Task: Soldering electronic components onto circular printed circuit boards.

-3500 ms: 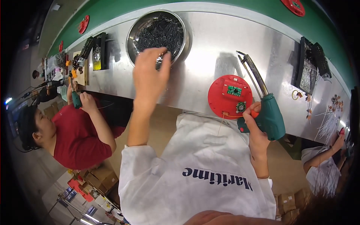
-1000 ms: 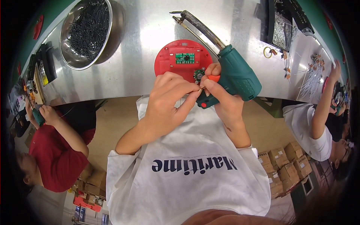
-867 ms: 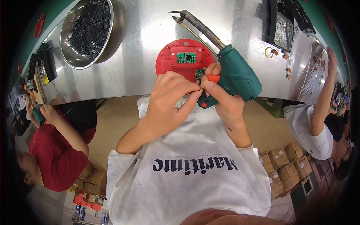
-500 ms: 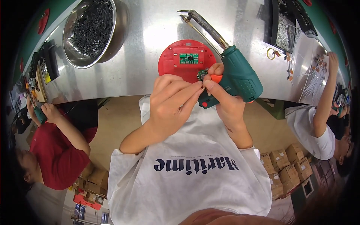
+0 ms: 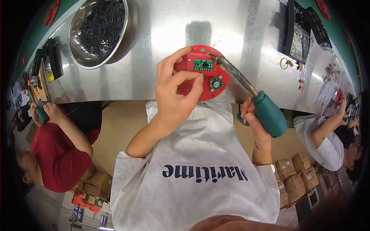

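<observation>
A round red plastic housing (image 5: 200,95) lies near the front edge of the metal table. Set in it are a small green circuit board (image 5: 203,65) and a round green part with a silver centre (image 5: 216,83). My left hand (image 5: 172,90) reaches over the housing's left side, one finger at its far rim. Thumb and forefinger pinch a thin wire (image 5: 192,115) just below the board, its tail hanging toward my shirt. My right hand (image 5: 256,125) grips a green soldering gun (image 5: 271,113). Its long metal tip points over the housing's upper right, close to the board.
A steel bowl (image 5: 125,32) of black wires stands at the far left. To the right are a dark tray (image 5: 296,38), a yellow ring (image 5: 284,63) and loose white wires (image 5: 323,92). Co-workers sit on both sides. Cardboard boxes (image 5: 296,183) are stacked behind.
My right hand has moved right and nearer me, the soldering tip now over the housing. The round green part, earlier between my fingers, sits on the housing. My left fingers have spread over the housing.
</observation>
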`<move>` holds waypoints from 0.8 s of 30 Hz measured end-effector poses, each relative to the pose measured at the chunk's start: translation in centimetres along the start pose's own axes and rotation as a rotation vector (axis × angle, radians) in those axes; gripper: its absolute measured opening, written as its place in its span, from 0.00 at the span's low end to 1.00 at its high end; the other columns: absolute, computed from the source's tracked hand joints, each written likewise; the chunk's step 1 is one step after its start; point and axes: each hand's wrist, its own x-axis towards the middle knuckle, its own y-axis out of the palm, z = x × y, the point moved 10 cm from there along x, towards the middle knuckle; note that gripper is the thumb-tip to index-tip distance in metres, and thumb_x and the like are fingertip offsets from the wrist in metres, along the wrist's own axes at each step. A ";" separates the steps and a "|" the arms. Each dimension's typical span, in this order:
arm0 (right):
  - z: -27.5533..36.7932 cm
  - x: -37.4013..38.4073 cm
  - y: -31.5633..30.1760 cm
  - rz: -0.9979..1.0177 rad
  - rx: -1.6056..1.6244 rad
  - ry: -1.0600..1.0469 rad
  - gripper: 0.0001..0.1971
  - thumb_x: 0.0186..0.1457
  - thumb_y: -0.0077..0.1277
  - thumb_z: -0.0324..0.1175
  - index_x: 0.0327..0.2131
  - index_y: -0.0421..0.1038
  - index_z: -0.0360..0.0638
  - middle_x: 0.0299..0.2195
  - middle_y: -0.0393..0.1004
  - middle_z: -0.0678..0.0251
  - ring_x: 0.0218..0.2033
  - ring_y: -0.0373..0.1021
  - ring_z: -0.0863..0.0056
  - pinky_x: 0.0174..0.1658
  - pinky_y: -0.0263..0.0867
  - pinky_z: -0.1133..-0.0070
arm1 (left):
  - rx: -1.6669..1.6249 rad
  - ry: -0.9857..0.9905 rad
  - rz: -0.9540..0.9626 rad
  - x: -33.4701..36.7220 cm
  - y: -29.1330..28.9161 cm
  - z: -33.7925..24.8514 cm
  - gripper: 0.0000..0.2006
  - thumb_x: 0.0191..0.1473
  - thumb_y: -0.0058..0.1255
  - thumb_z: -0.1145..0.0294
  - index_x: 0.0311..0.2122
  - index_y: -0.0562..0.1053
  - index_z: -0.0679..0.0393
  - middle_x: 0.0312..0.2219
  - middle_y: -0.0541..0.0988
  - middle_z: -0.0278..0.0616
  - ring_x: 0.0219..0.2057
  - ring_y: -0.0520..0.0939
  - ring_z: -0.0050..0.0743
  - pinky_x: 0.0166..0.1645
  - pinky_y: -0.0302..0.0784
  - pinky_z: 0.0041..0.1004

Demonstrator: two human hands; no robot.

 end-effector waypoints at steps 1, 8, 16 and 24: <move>-0.3 -0.4 -0.6 -0.020 -0.065 0.016 0.12 0.45 0.60 0.21 0.36 0.75 0.33 0.30 0.74 0.62 0.29 0.72 0.75 0.34 0.68 0.81 | -0.025 -0.007 0.000 0.1 0.0 0.1 0.05 0.48 0.63 0.80 0.33 0.81 0.63 0.56 0.74 0.50 0.53 0.73 0.41 0.57 0.69 0.35; 1.1 -0.5 -0.5 0.021 -0.185 -0.116 0.10 0.43 0.59 0.22 0.33 0.76 0.35 0.28 0.73 0.62 0.26 0.71 0.73 0.30 0.66 0.78 | -0.064 -0.067 0.016 0.4 0.2 0.2 0.03 0.48 0.61 0.81 0.31 0.80 0.63 0.55 0.74 0.49 0.53 0.73 0.40 0.58 0.68 0.36; 0.9 -0.7 -0.7 0.045 -0.259 -0.095 0.08 0.43 0.59 0.24 0.31 0.76 0.36 0.25 0.73 0.63 0.23 0.69 0.71 0.28 0.64 0.78 | -0.048 -0.103 -0.011 0.8 0.1 0.3 0.03 0.43 0.60 0.79 0.26 0.79 0.59 0.52 0.76 0.41 0.49 0.71 0.42 0.53 0.71 0.36; 1.1 -0.4 -0.5 0.075 -0.339 -0.184 0.09 0.45 0.62 0.28 0.30 0.73 0.36 0.24 0.71 0.65 0.22 0.69 0.74 0.26 0.64 0.79 | -0.014 -0.113 0.023 0.9 0.2 0.0 0.03 0.46 0.61 0.81 0.29 0.80 0.62 0.52 0.76 0.45 0.51 0.73 0.38 0.57 0.68 0.34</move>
